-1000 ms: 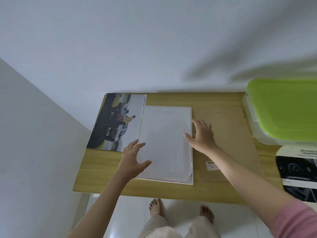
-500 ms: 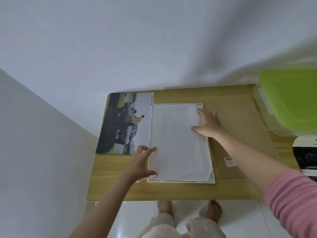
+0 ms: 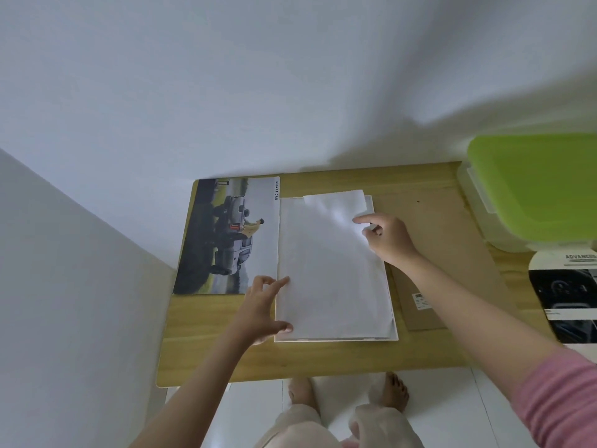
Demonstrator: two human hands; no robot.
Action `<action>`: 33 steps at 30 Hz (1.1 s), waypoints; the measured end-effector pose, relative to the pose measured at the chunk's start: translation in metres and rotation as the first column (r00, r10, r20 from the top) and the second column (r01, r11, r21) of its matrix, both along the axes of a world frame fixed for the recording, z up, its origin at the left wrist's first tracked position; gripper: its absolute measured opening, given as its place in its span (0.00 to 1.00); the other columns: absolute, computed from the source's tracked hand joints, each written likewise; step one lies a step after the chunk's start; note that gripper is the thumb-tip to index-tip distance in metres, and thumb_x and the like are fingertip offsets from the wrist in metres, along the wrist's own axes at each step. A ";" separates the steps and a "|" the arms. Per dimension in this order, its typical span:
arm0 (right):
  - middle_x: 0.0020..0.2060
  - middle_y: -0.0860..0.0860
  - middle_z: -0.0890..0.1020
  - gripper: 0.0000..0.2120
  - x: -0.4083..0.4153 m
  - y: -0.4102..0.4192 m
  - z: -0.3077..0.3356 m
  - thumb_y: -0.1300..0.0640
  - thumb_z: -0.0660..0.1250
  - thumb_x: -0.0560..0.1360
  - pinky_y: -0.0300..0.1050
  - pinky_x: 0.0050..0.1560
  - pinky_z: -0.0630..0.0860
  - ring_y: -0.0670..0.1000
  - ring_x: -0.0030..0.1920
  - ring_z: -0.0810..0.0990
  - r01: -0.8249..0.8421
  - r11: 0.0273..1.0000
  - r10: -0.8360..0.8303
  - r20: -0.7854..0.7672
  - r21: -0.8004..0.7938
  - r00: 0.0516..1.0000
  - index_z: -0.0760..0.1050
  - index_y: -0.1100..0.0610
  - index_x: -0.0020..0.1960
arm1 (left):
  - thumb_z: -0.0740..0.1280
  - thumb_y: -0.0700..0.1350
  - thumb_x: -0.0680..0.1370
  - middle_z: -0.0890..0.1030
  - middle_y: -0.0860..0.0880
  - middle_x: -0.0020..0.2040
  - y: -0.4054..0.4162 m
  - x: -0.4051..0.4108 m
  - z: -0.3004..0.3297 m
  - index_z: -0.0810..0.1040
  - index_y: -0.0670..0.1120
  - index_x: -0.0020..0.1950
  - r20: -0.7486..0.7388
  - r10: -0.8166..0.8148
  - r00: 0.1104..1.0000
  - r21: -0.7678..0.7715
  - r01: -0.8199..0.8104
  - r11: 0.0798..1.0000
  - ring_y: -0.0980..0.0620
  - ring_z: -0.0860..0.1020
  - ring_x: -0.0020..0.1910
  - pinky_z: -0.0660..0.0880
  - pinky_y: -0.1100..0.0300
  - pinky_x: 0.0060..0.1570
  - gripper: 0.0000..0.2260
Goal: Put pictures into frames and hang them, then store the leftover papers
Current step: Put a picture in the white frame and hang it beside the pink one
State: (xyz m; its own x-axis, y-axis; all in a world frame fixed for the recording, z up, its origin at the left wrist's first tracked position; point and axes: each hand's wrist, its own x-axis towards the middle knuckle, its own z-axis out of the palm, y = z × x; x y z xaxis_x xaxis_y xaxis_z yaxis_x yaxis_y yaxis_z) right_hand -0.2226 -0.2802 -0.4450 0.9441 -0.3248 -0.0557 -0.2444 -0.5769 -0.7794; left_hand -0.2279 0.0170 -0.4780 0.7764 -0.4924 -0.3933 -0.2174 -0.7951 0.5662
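**Barely begun: sheets still being sorted, nothing framed or hung**

Right at the middle of the counter lies a white stack, its top sheet lifted and curling at the far corner. The right hand pinches that corner at about 2 o'clock of the stack, fingers closed on the paper. The left hand rests spread at the stack's 8 o'clock edge, thumb and forefinger steadying it, gripping nothing. Touching the stack at 9 o'clock lies a car picture, flat and unframed. At 3 o'clock lies a brown board, possibly a frame backing. Further toward 3 o'clock sit a green-lidded box and another print. No finished frame shows and the wall looks bare, so framing, hanging and storing all seem left.
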 end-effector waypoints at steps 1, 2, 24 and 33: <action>0.49 0.49 0.82 0.15 0.001 0.001 0.001 0.68 0.61 0.75 0.31 0.39 0.71 0.43 0.34 0.75 -0.007 1.000 0.007 0.005 -0.020 1.000 0.81 0.56 0.55 | 0.78 0.50 0.64 0.60 0.51 0.67 0.000 0.000 0.000 0.59 0.55 0.74 0.002 -0.002 1.000 0.002 0.002 1.000 0.49 0.64 0.65 0.66 0.53 0.68 0.43; 0.50 0.49 0.82 0.15 0.002 0.002 0.003 0.69 0.61 0.75 0.34 0.41 0.72 0.45 0.35 0.75 -0.005 0.999 0.006 0.013 -0.032 1.000 0.81 0.57 0.54 | 0.78 0.50 0.65 0.60 0.51 0.67 0.000 -0.001 0.001 0.59 0.55 0.74 0.004 -0.002 1.000 0.002 0.002 1.000 0.49 0.64 0.65 0.66 0.52 0.69 0.43; 0.31 0.48 0.72 0.16 0.004 -0.005 0.041 0.73 0.62 0.71 0.36 0.31 0.65 0.46 0.28 0.66 0.313 0.816 -0.392 0.068 0.485 0.917 0.80 0.58 0.50 | 0.73 0.42 0.70 0.73 0.56 0.59 0.010 -0.016 0.014 0.73 0.51 0.64 0.008 0.187 0.982 -0.327 -0.175 0.929 0.56 0.71 0.59 0.68 0.57 0.64 0.23; 0.36 0.50 0.77 0.18 -0.012 -0.033 0.062 0.73 0.63 0.71 0.45 0.49 0.73 0.50 0.40 0.74 0.294 0.689 -0.507 0.151 0.662 0.848 0.80 0.51 0.45 | 0.72 0.40 0.72 0.78 0.59 0.51 -0.004 -0.012 0.037 0.75 0.54 0.53 -0.092 0.225 0.970 -0.438 -0.242 0.865 0.56 0.78 0.48 0.75 0.66 0.46 0.14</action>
State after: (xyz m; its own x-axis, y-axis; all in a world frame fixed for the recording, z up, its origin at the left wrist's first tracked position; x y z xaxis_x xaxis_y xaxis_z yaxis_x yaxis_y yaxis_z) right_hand -0.2342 -0.3137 -0.3828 0.7300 -0.6739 -0.1135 -0.0341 0.1299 -0.9909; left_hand -0.2399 0.0128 -0.4405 0.8801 -0.4273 -0.2069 -0.0291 -0.4837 0.8748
